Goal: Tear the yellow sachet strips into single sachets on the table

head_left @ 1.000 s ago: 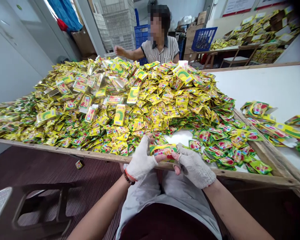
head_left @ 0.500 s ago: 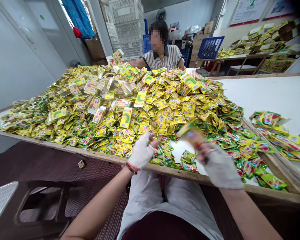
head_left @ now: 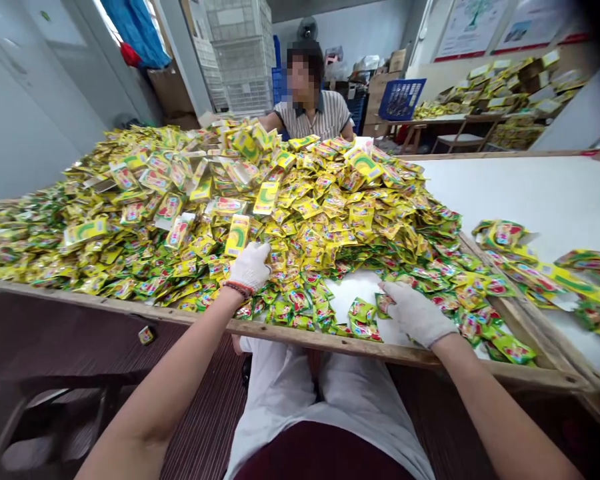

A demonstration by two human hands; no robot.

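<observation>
My left hand (head_left: 251, 269), in a white knit glove with the fingertips bare, reaches down into the heap of small yellow and green packets (head_left: 320, 240). Its thumb and forefinger stand apart, and the other fingers are partly hidden. Just beyond it lies a flat yellow box (head_left: 237, 235). My right hand (head_left: 416, 313), gloved the same way, is stretched out palm down over the near right part of the table. Its fingertips touch a green packet (head_left: 384, 305). More green packets (head_left: 364, 327) lie between the hands on a bare white patch.
A wooden rim (head_left: 300, 335) runs along the table's near edge. Beyond a wooden divider (head_left: 510, 293), filled boxes (head_left: 505, 235) lie on a white tabletop (head_left: 520, 187). A co-worker (head_left: 313, 110) sits across the heap. A stool (head_left: 55, 420) stands at lower left.
The box that was in my right hand is gone from it, and that hand is now down at the packets. My left hand has moved left and forward onto the heap. The view has shifted right.
</observation>
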